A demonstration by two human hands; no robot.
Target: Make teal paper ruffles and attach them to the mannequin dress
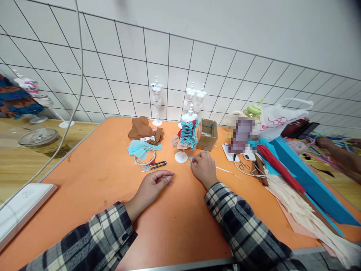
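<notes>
My left hand [150,187] rests on the orange table, palm inward, its fingers loosely stretched out and holding nothing. Close beyond it lie thread snips [158,165] with dark handles. My right hand [205,168] is closed, fingertips bent down to the tabletop. A tiny blue scrap [191,159] shows at those fingertips; whether they pinch anything is hidden. Just past both hands stands a small white dress form [181,157] on a round base. It wears a doll dress [188,134] with blue ruffles, some red and a pinkish skirt. Neither hand touches it.
Brown fabric [140,129], blue fabric [138,147] and a white ring [153,155] lie left of the dress. A cardboard box [207,141] stands right of it. Scissors [244,165], a cable and fabric strips [293,194] fill the right. Bare forms [156,98] line the wall.
</notes>
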